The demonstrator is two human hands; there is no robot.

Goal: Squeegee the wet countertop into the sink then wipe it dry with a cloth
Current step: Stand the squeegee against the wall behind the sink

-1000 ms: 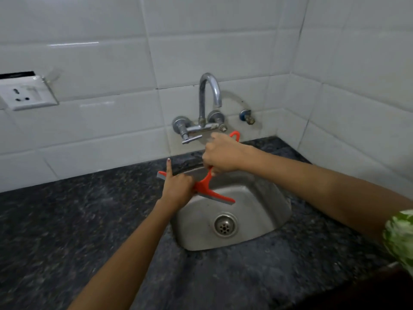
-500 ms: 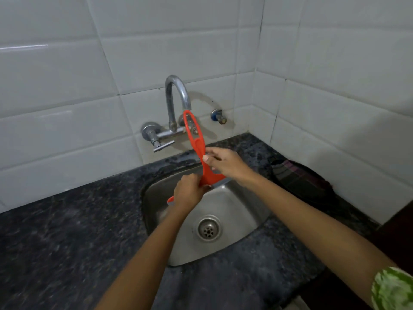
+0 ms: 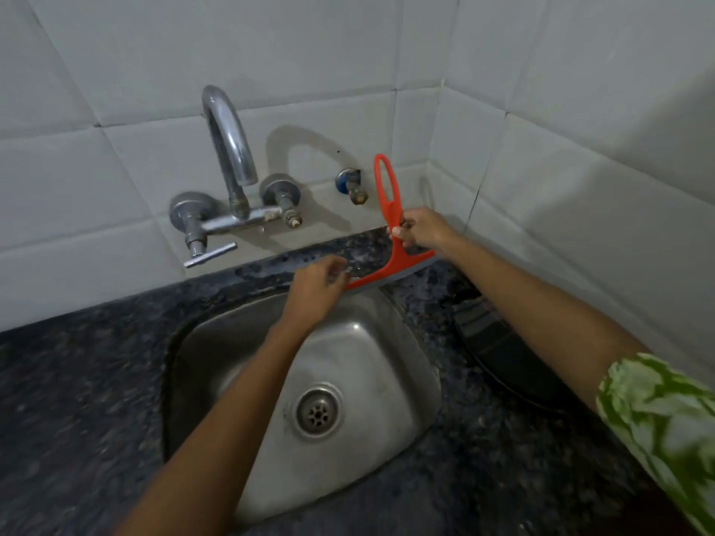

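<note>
A single head-worn, wide-angle camera looks forward and steeply down from close above the sink (image 3: pixel 247 342), facing the tiled wall corner (image 3: pixel 445 90); both forearms reach in from below.

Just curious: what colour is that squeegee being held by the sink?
The squeegee is bright orange-red, with a grey blade edge; the head view shows it.
</note>
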